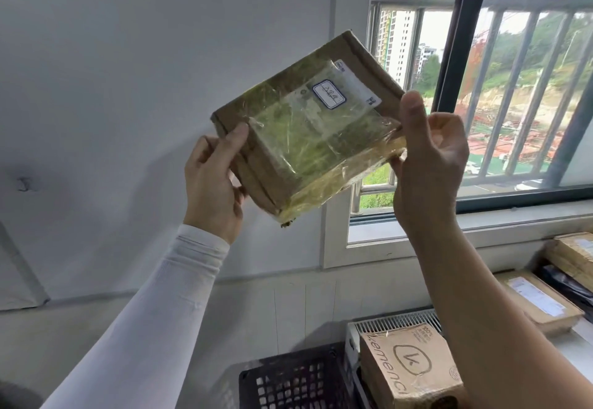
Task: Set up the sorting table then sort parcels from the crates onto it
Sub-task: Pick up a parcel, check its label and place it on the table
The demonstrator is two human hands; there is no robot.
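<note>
I hold a flat brown cardboard parcel (305,126) up in front of the wall, tilted, wrapped in shiny clear tape with a white label on its face. My left hand (215,177) grips its lower left edge, thumb on the front. My right hand (430,158) pinches its right corner, thumb raised along the edge. Below, a black plastic crate (288,379) stands beside a white crate (394,320) that holds a brown box with a printed circle logo (410,367).
A table at the lower right carries a flat cardboard parcel with a label (542,302), a black bag (564,283) and another taped box (574,254). A barred window (500,88) fills the upper right. A grey wall lies behind.
</note>
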